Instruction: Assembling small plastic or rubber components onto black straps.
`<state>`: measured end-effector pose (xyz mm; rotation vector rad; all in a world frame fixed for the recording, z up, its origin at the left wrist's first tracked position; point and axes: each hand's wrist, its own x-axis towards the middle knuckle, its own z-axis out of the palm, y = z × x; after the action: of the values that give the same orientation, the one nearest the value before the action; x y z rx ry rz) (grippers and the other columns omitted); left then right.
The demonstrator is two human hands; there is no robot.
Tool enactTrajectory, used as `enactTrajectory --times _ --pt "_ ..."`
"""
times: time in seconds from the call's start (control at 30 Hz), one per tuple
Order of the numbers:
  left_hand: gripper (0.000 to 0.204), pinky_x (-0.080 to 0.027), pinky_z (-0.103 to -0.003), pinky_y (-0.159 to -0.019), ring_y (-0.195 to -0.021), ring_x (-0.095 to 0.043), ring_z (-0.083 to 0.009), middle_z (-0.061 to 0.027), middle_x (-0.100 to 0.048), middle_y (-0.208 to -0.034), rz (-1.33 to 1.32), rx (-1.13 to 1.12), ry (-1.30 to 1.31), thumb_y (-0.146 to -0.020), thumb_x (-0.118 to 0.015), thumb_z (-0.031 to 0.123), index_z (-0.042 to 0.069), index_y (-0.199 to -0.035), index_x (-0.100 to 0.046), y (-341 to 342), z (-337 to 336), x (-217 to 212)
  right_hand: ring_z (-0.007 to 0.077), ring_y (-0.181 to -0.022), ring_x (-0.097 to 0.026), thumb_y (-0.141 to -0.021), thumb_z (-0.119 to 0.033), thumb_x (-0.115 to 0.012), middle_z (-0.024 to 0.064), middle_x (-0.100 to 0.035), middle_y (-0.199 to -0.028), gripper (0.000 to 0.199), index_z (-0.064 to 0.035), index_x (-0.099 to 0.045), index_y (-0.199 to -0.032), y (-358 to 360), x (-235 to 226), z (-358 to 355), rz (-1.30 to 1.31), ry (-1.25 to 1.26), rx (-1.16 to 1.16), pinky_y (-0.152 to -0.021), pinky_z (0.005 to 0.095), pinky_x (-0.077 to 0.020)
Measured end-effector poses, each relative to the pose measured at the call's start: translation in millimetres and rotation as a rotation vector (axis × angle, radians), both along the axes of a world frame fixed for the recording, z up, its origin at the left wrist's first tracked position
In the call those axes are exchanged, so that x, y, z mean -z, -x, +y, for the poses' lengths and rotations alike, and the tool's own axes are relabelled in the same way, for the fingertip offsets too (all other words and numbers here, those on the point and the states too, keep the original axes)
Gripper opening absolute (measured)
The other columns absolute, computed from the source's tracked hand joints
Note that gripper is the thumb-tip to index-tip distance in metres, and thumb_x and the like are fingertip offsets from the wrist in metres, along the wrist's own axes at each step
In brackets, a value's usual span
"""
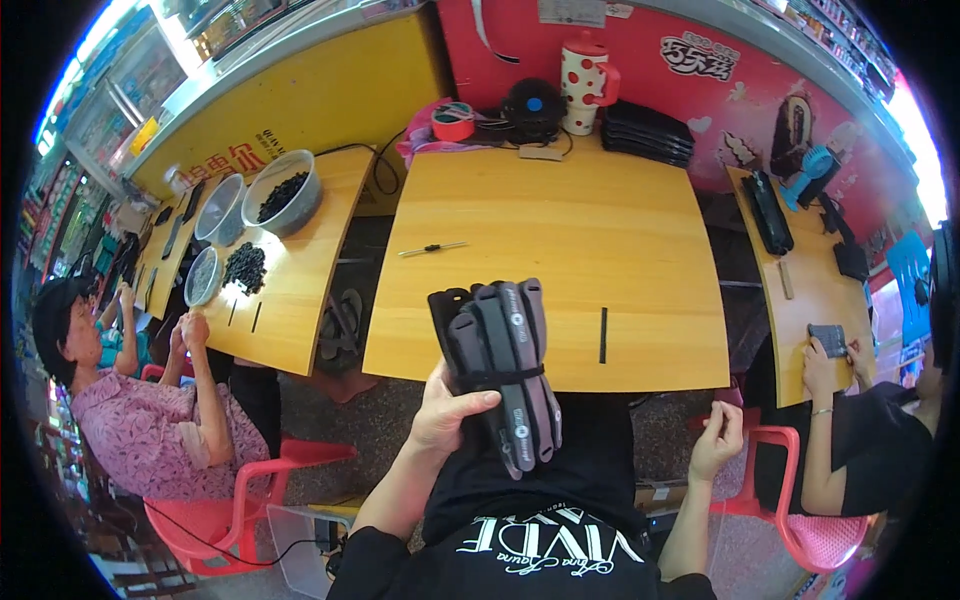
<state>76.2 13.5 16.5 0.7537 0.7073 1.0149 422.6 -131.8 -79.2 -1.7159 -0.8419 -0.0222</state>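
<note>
A bundle of flat grey and black straps with rounded ends is bound round its middle by a black band. Gripping it from its left side is my left hand, with the thumb laid across the front, holding the bundle above my lap at the table's near edge. My right hand is off to the right, just below the table's near right corner; its fingers are curled in and nothing shows in them. On the wooden table lie a short black strip and a thin double-ended metal tool with a black middle.
Along the table's back stand a pink tape roll, a black round device, a dotted tumbler and stacked black pouches. People work at side tables; the left one holds clear tubs and a black pile.
</note>
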Motion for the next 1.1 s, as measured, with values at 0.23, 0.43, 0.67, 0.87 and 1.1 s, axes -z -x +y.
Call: enactTrajectory --times 0.23,0.43,0.67,0.87,1.1 --pt "0.068 -0.042 -0.036 -0.101 -0.113 -0.055 -0.0205 -0.0089 -0.055 -0.121 0.059 0.14 -0.009 -0.071 -0.076 -0.005 0.002 -0.131 -0.044 -27 -7 1 0.0169 -0.072 -0.062 -0.08 0.006 -0.065 0.011 -0.063 -0.085 0.01 0.0016 -0.063 -0.088 95 -93 53 -0.079 -0.086 -0.658 -0.058 0.0247 -0.0484" --pt "0.072 -0.041 -0.035 -0.102 -0.117 -0.052 -0.0193 -0.0098 -0.055 -0.121 0.099 0.128 -0.127 -0.072 -0.075 -0.004 0.001 -0.135 -0.04 -38 -10 0 0.0283 -0.075 -0.064 -0.072 0.006 -0.07 0.0143 -0.064 -0.088 0.017 0.0019 -0.064 -0.087 138 -118 86 -0.177 -0.141 -0.844 -0.065 0.0337 -0.0522" --pt "0.076 -0.044 -0.033 -0.098 -0.113 -0.054 -0.0191 -0.0127 -0.053 -0.122 0.169 0.087 -0.172 -0.071 -0.069 -0.007 -0.001 -0.139 -0.035 -40 1 6 0.0292 -0.076 -0.062 -0.067 0.004 -0.072 0.0113 -0.062 -0.084 0.021 -0.0006 -0.064 -0.086 149 -121 117 -0.385 -0.056 -0.877 -0.065 0.0356 -0.0491" --pt "0.075 -0.048 -0.031 -0.091 -0.106 -0.057 -0.0177 -0.0121 -0.055 -0.118 0.126 0.132 -0.187 -0.071 -0.066 -0.01 -0.002 -0.138 -0.035 -50 31 -4 0.0288 -0.073 -0.059 -0.07 0.001 -0.071 0.01 -0.056 -0.078 0.019 -0.0024 -0.065 -0.087 143 -135 139 -0.457 0.041 -0.864 -0.061 0.0373 -0.0468" --pt "0.076 -0.054 -0.031 -0.078 -0.093 -0.063 -0.0183 -0.0152 -0.06 -0.105 0.146 0.221 -0.102 -0.073 -0.065 -0.01 -0.005 -0.141 -0.031 -64 74 3 0.0282 -0.071 -0.058 -0.071 0.003 -0.069 0.0097 -0.054 -0.076 0.017 -0.0019 -0.064 -0.086 126 -116 173 -0.339 -0.027 -0.867 -0.06 0.0364 -0.0461"
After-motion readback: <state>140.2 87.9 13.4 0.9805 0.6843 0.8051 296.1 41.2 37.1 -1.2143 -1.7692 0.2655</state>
